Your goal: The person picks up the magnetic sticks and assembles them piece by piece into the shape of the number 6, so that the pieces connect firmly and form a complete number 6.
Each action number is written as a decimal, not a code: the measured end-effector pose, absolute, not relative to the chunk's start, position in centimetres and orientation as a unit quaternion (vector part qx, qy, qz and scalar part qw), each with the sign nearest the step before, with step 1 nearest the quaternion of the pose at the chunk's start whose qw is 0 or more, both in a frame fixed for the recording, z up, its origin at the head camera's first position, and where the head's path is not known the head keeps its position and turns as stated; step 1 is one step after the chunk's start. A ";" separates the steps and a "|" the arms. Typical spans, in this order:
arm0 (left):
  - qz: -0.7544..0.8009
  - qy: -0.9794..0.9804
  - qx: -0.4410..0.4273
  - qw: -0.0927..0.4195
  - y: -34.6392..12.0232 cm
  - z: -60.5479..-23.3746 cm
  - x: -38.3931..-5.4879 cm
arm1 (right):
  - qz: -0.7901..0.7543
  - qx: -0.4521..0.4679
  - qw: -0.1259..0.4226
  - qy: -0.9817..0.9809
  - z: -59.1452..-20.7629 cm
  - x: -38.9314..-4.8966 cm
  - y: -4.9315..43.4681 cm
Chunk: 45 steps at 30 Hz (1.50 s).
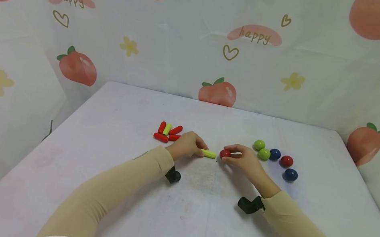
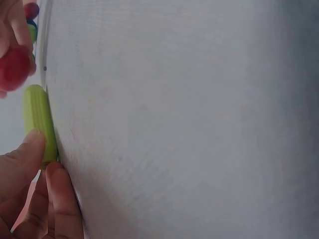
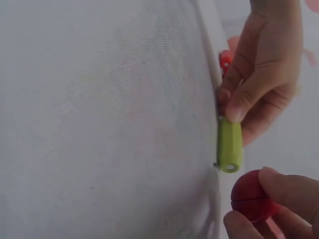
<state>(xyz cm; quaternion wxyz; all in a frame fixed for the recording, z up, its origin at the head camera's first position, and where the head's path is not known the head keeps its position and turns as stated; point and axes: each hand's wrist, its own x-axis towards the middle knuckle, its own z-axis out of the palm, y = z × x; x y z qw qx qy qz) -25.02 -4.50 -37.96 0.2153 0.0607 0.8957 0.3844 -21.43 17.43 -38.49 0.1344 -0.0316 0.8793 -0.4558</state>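
Two pinches, one narrow gap at mid-frame

Just left of centre in the head view, the left hand [image 1: 186,145] pinches a lime stick [image 1: 209,154] between thumb and fingertips near its left end. That grip seems chosen to leave the other end bare: the stick juts out toward the right of the frame, and the right wrist view shows a hole in its exposed tip. Just right of centre, the right hand [image 1: 245,160] pinches a red ball [image 1: 224,153] from the ball's right side, probably so that the side toward the stick stays free of fingers. Stick and ball are near each other but apart, roughly in line; whether either touches the white table [image 1: 179,222] cannot be told.

Beyond the left hand, left of centre, four red sticks [image 1: 161,137] and a second lime stick [image 1: 167,129] lie in a loose bunch. Right of the right hand sit two green balls [image 1: 264,153], two dark blue balls [image 1: 290,174] and another red ball [image 1: 286,161]. Sticks left, balls right: the split by shape suggests each group is set within easy reach of its nearest hand.
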 end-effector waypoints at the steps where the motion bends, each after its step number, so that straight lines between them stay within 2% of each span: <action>1: 0.384 0.896 0.062 0.215 -4.5 -38.0 -25.0 | -0.451 -0.029 0.138 0.882 -38.5 -21.5 17.3; 28: 0.382 0.896 0.073 0.214 -5.0 -37.9 -25.2 | -0.437 -0.054 0.117 0.890 -39.0 -21.8 16.2; 45: 0.392 0.889 0.063 0.229 -5.1 -38.0 -25.5 | -0.446 -0.047 0.127 0.885 -39.0 -21.7 16.1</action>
